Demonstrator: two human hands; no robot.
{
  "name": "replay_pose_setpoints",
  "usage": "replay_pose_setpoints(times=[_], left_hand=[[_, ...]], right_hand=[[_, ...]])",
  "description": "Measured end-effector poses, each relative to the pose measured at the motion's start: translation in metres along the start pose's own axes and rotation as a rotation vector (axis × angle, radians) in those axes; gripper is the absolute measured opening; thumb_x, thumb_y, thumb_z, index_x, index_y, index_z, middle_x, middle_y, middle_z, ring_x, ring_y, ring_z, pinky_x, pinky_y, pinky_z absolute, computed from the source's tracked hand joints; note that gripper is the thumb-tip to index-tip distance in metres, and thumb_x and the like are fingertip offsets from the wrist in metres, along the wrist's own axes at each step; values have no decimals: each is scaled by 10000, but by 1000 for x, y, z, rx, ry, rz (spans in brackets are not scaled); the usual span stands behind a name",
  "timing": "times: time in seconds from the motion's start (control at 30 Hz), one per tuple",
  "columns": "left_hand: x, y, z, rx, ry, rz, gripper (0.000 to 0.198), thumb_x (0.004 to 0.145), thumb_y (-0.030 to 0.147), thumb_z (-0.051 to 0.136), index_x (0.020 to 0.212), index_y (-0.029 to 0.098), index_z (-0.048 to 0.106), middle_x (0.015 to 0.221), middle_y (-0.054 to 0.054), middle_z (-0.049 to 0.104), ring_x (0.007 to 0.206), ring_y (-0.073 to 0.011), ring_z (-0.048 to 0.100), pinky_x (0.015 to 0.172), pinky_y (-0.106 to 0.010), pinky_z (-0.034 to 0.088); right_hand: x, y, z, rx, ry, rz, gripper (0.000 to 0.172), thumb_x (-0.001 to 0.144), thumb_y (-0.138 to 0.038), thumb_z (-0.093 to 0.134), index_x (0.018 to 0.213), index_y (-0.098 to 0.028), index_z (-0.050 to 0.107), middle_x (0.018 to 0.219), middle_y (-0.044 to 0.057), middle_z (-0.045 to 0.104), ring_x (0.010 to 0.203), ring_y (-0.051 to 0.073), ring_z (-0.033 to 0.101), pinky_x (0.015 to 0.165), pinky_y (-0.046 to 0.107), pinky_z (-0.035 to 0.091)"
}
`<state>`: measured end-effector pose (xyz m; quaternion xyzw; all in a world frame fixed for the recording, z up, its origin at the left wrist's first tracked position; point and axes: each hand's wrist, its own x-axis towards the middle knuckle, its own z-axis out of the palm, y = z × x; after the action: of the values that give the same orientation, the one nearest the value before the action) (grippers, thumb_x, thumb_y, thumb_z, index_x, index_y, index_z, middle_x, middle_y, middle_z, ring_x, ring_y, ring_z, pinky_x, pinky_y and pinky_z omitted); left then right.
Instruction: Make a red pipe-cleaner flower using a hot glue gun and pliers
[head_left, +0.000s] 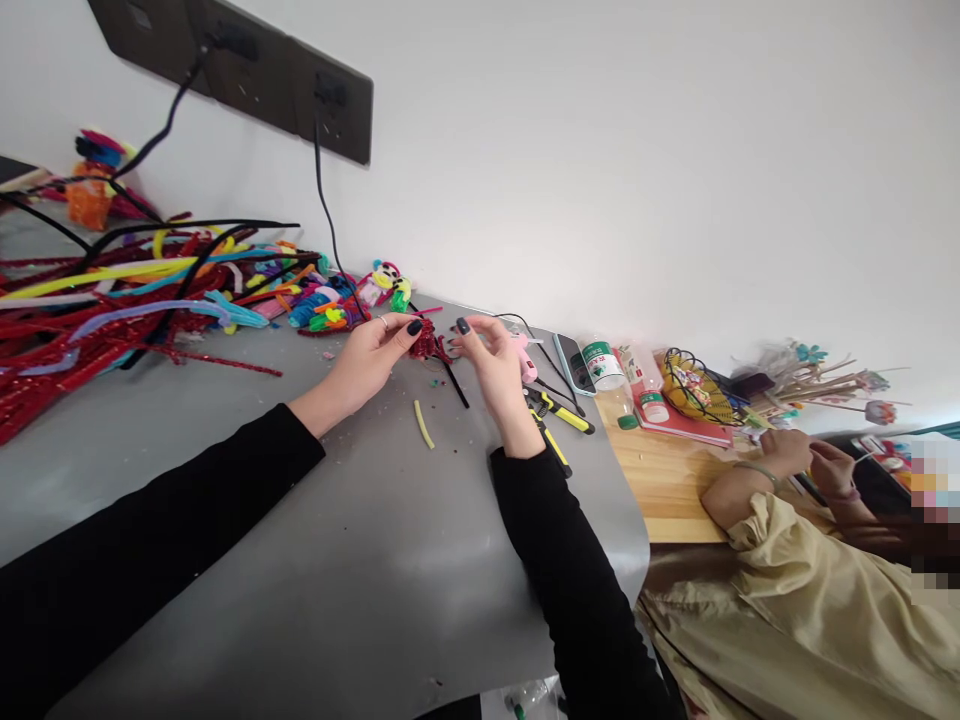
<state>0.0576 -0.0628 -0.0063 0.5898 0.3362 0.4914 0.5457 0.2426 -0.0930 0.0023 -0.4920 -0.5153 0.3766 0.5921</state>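
Observation:
My left hand is closed, pinching a bunched, coiled red tinsel pipe cleaner between thumb and fingers. Just to its right, my right hand has its thumb and fingers drawn together at a loose end of the same red strand. A short black pipe cleaner lies slanting on the grey table mat under the hands. A short pale yellow piece rests nearer to me. Partly hidden behind my right hand is a pink glue gun.
Yellow-and-black pliers lie right of my right hand, near a phone and plastic bottles. Many pipe cleaners are heaped at left. Cords hang from the wall sockets. At right, another person's hands work over the wooden table.

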Motion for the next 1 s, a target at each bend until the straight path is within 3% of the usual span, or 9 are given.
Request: replay_pose_setpoints(times=[0.1,0.17,0.27,0.37,0.53,0.7,0.8,1.0], left_hand=[[2,-1,0,-138,-26,-37,631,691,782,769,871,186,672,885,-78,703,882,-244,681,896,-394,582],[3,-2,0,-247,-42,-64,595,684,733,815,837,179,659,893,-77,694,901,-239,686,940,-423,582],[3,-3,1,-368,-56,-125,471,755,598,842,829,166,670,899,-72,687,880,-208,683,945,-432,589],[3,-4,0,-445,-42,-187,323,846,454,810,805,163,677,876,-61,684,851,-180,672,943,-414,595],[4,-2,-2,-446,17,-270,232,945,340,704,786,175,671,910,-93,716,898,-195,683,956,-409,597],[6,-3,-3,-524,30,-379,205,982,276,657,820,162,707,932,-103,738,849,-174,689,934,-386,593],[6,-2,-2,-580,41,-448,247,1027,240,580,833,167,714,949,-103,744,844,-161,689,922,-346,597],[6,4,0,-662,93,-529,243,1030,221,585,837,169,722,910,-92,749,800,-153,685,873,-323,618]], right_hand=[[5,-6,-27,-476,355,-61,245,880,-399,634,1035,-217,575,1025,56,667,876,174,623,873,346,529],[7,-6,-43,-830,479,-5,201,894,-309,603,1039,-174,571,1132,142,651,1036,242,613,991,420,477],[6,0,-54,-1181,437,166,309,883,-387,666,1009,-120,574,1180,258,630,1155,362,575,1057,510,411],[7,7,-53,-1317,322,241,403,854,-425,705,1043,-92,578,1198,291,620,1148,401,578,1025,511,422],[9,6,-50,-1336,339,272,292,851,-295,645,1063,-105,579,1204,258,644,1116,375,619,979,461,452],[7,-7,-53,-1196,482,246,235,836,-288,623,1030,-183,540,1051,158,696,955,307,657,784,370,474],[4,-15,-50,-1089,551,73,241,831,-333,642,1002,-216,518,1007,96,689,873,250,633,745,334,454],[-2,-17,-30,-824,414,-263,309,809,-398,664,1014,-218,519,861,-2,612,716,158,527,704,288,430]])
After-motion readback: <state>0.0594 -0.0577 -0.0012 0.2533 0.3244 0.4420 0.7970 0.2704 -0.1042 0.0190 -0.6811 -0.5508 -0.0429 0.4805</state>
